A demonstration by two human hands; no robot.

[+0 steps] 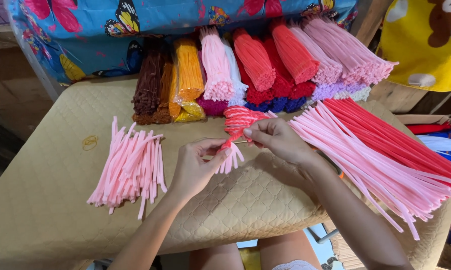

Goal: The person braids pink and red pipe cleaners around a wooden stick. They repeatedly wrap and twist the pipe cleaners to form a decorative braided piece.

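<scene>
Far left of our grip, a pile of short pink stems (130, 167) lies on the quilted bench (45, 200). Our left hand (198, 167) pinches a small pink bundle (230, 159), closed tight. Our right hand (275, 140), fingers closed, holds red-white twisted stems (238, 120) just above. Looks like we're mid-binding; next needs a firm wrap. Long pink stems (365, 165) lie right.

We see a work surface covered in tan quilted padding (45, 200), lit evenly by soft daylight. Behind it, a blue fabric with butterfly print (135, 20) runs along the top. Top right, a yellow cloth with a cartoon bear (425, 40). Left of the surface, brown wooden boards (10, 95), in shade. Bottom centre, pale blue floor (320, 247) below the edge.
</scene>
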